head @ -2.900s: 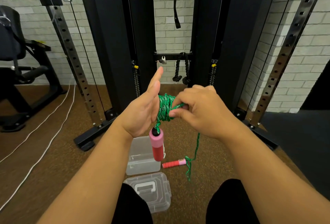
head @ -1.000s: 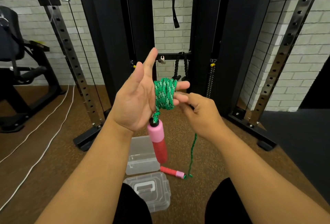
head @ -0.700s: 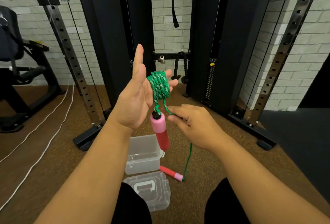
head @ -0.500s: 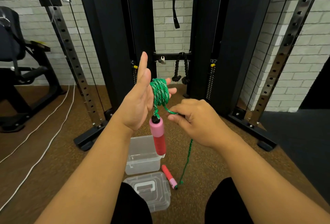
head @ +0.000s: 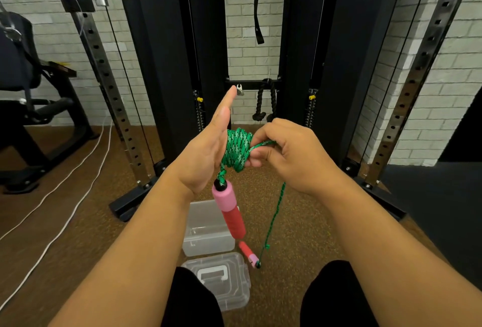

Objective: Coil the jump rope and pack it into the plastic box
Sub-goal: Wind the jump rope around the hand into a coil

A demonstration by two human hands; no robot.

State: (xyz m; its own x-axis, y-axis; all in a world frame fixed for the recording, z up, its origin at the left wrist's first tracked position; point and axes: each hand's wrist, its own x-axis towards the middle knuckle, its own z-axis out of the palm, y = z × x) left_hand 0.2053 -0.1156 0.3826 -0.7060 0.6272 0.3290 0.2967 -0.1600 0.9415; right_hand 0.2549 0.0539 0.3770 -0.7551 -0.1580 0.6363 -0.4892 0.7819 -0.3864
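Note:
The green jump rope (head: 236, 150) is wound in a thick coil around the fingers of my left hand (head: 203, 159), whose thumb points up. One pink-and-red handle (head: 229, 212) hangs from the coil below that hand. My right hand (head: 292, 154) pinches the free strand at the coil's right side. That strand (head: 273, 218) drops to the second handle (head: 249, 253), which lies on the floor beside the boxes. The open clear plastic box (head: 206, 238) sits on the floor below my hands, its lid (head: 221, 279) nearer me.
A black cable machine (head: 167, 65) with perforated steel uprights stands straight ahead against a white brick wall. A black bench machine (head: 23, 91) is at the left. White cords (head: 65, 183) run across the brown floor. My knees (head: 193, 300) frame the lid.
My right hand has carried the strand up and over to the coil's right side, adding a turn. The floor handle has slid closer to the lid, and the hanging strand is shorter.

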